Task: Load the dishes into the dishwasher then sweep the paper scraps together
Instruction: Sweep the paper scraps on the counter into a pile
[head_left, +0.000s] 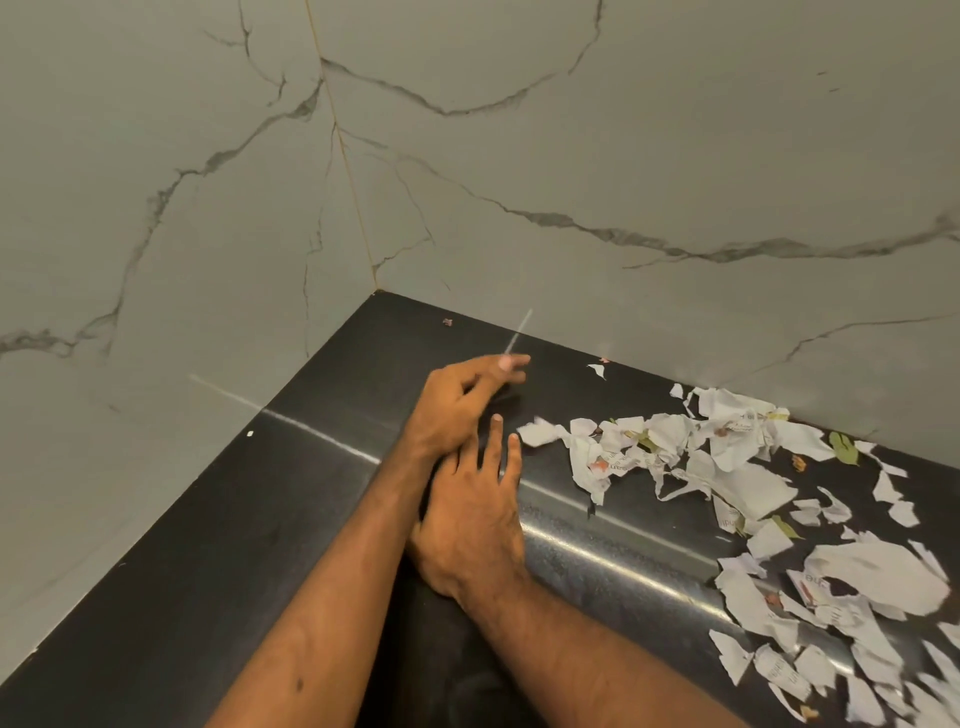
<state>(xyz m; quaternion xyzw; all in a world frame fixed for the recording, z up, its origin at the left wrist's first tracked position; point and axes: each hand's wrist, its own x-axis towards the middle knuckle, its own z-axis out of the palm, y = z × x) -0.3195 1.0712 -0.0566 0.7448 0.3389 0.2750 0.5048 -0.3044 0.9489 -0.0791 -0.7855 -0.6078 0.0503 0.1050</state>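
Torn white paper scraps (670, 447) lie in a loose heap on the black countertop (218, 545), with more scraps (862, 577) spread toward the right edge of the view. My left hand (452, 405) hovers just left of the heap, its fingers loosely bent and blurred, holding nothing. My right hand (472, 525) lies flat on the counter over my left wrist, fingers straight and pointing toward the scraps. No dishes or dishwasher are in view.
The counter ends in a corner between two marble-patterned walls (571, 208). A lone white scrap (597, 370) lies near the back wall, a tiny pink bit (448, 322) near the corner, and a white speck (250, 433) at the left wall. Green leaf bits (844, 447) sit among the paper.
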